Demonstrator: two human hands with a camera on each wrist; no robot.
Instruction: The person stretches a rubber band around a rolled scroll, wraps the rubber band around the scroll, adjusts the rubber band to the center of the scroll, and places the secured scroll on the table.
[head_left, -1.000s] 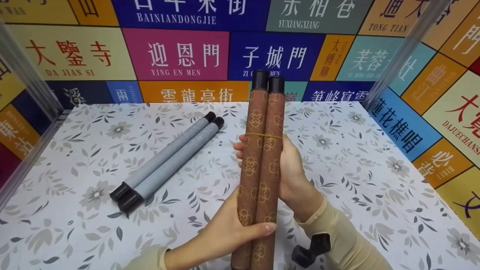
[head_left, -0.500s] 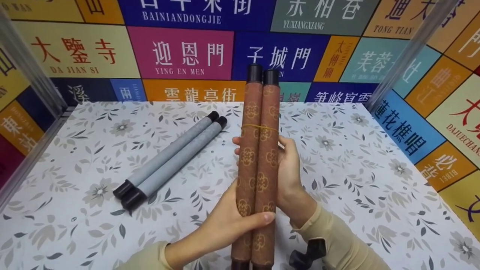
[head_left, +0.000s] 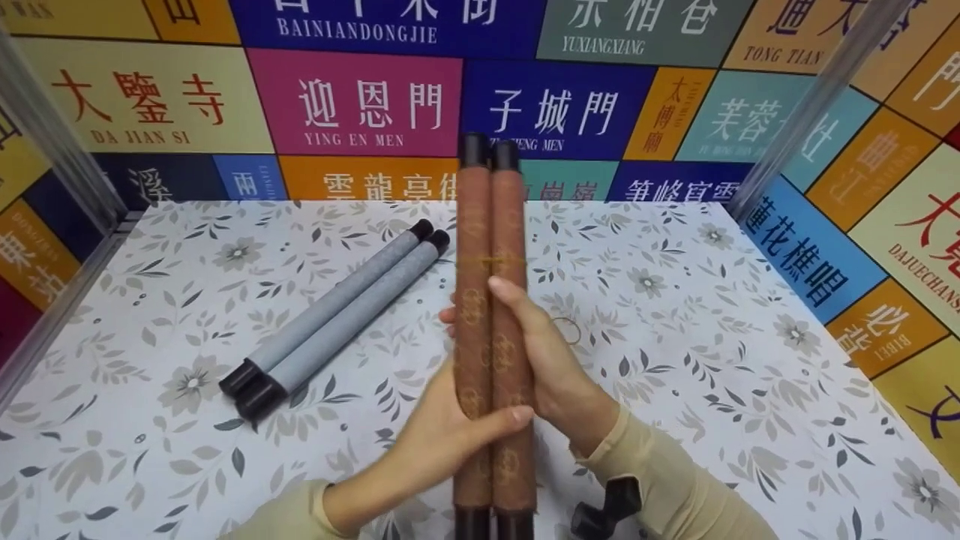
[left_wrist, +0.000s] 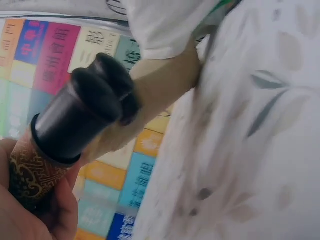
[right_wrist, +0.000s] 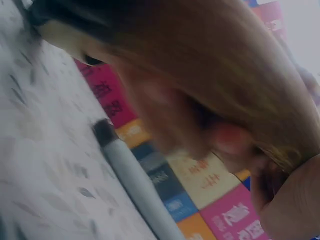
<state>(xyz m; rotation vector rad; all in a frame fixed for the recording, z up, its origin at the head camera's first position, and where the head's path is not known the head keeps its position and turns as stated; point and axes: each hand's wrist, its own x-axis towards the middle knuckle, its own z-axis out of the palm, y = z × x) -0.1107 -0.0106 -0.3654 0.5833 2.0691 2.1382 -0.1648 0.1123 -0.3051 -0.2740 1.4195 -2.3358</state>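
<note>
On the left, two grey rolls (head_left: 352,317) lie slantwise, side by side, across the flowered worktop (head_left: 720,442), four black caps between them, two at each end. Next I see the person's left hand (head_left: 439,435), well closed round the lower part of two brown rolls (head_left: 472,330), its one thumb lying across both. The pair stands in mid-view above the worktop, nearly parallel, four black caps showing, with one yellow band (head_left: 491,259) around both, near the upper end. From the other side the right hand (head_left: 559,360) grips them higher up, its thumb on the front just below the band and a few fingertips showing at the left edge. Just beside that hand is one thin ring (head_left: 579,334); I can't tell whether it hangs or lies flat. Below, one black fitting (head_left: 607,510) sits by the right sleeve (head_left: 667,480).
</note>
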